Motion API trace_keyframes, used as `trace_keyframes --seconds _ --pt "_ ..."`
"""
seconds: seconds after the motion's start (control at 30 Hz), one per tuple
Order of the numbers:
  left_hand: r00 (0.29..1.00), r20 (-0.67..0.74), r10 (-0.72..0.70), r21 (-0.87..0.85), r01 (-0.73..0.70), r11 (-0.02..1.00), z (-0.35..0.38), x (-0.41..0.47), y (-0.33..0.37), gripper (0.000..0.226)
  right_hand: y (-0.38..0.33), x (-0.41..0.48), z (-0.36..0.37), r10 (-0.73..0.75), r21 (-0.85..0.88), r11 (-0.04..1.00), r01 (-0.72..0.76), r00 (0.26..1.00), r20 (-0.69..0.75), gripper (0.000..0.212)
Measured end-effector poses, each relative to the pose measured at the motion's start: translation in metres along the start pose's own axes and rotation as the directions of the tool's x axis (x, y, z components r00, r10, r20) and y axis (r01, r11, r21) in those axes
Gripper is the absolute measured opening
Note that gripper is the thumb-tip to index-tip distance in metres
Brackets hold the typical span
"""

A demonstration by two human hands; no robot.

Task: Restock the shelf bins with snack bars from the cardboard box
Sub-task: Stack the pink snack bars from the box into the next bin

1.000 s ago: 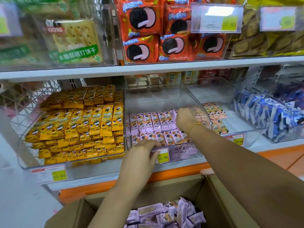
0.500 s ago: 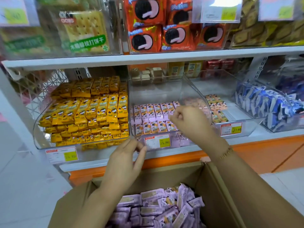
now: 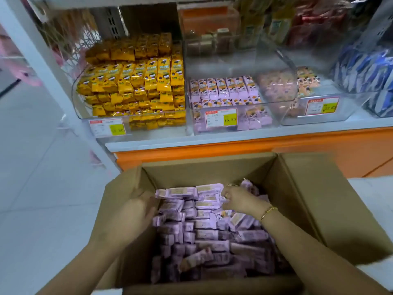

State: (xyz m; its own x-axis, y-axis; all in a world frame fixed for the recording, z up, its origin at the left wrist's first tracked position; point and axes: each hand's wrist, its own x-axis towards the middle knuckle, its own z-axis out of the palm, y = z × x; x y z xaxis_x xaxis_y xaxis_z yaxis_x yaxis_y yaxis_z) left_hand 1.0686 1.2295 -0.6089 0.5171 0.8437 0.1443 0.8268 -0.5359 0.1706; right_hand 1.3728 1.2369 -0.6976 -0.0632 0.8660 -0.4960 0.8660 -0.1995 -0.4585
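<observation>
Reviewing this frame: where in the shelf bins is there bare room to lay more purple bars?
The middle bin is bare behind its purple bars, up to the back wall. The right bin has open floor to the right of its orange-pink packets. The yellow-packet bin is heaped full, so there is no room there.
</observation>
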Motion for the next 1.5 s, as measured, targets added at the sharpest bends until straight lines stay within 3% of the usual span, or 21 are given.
trace_keyframes --seconds 0.1,0.23,0.33,0.5,0.77,0.9,0.97,1.07,1.17,1.37,1.5 --pt "0.991 0.129 0.017 0.065 -0.025 0.998 0.005 -0.022 -0.009 0.038 0.0 -0.003 0.024 -0.019 -0.096 0.995 0.036 0.986 0.168 0.053" --pt "0.94 0.34 0.022 0.008 -0.026 1.0 0.007 -0.035 -0.009 0.017 -0.02 -0.011 0.049 -0.066 -0.092 0.989 0.117 0.897 0.437 0.051" --pt "0.929 0.367 0.043 -0.047 -0.028 0.999 0.011 -0.038 -0.005 0.019 -0.028 -0.014 0.075 -0.022 -0.275 0.939 0.208 0.832 0.555 0.068" --pt "0.91 0.411 -0.052 -0.052 0.08 0.995 0.012 -0.034 -0.006 0.019 -0.025 -0.02 0.095 -0.005 -0.401 0.884 0.239 0.863 0.505 0.063" --pt "0.885 0.44 -0.152 -0.03 0.183 0.983 0.012 -0.024 -0.002 0.016 -0.008 -0.031 0.066 0.002 -0.29 0.948 0.131 0.909 0.418 0.083" --pt "0.871 0.469 -0.15 -0.131 0.236 0.963 0.011 -0.012 0.007 0.024 -0.007 -0.045 0.012 -0.056 -0.243 0.956 0.163 0.917 0.395 0.078" --pt "0.858 0.499 -0.125 -0.291 0.301 0.908 0.009 -0.003 0.019 0.033 -0.011 -0.055 -0.019 -0.136 -0.168 0.962 0.215 0.911 0.388 0.073" --pt "0.828 0.557 -0.063 -0.524 0.409 0.747 0.0 0.014 0.051 0.055 -0.029 -0.079 -0.065 -0.221 -0.084 0.958 0.275 0.892 0.395 0.07" --pt "0.814 0.58 0.033 -0.659 0.446 0.606 -0.014 0.031 0.087 0.073 -0.044 -0.094 -0.107 -0.302 -0.017 0.941 0.338 0.861 0.409 0.046" --pt "0.893 0.443 0.075 -0.84 0.385 0.382 -0.044 0.058 0.121 0.052 -0.052 -0.12 -0.175 -0.449 0.091 0.893 0.441 0.856 0.258 0.044" --pt "0.91 0.408 0.072 -0.902 0.39 0.186 -0.065 0.078 0.135 0.036 -0.054 -0.131 -0.214 -0.482 0.2 0.858 0.473 0.876 -0.003 0.042"
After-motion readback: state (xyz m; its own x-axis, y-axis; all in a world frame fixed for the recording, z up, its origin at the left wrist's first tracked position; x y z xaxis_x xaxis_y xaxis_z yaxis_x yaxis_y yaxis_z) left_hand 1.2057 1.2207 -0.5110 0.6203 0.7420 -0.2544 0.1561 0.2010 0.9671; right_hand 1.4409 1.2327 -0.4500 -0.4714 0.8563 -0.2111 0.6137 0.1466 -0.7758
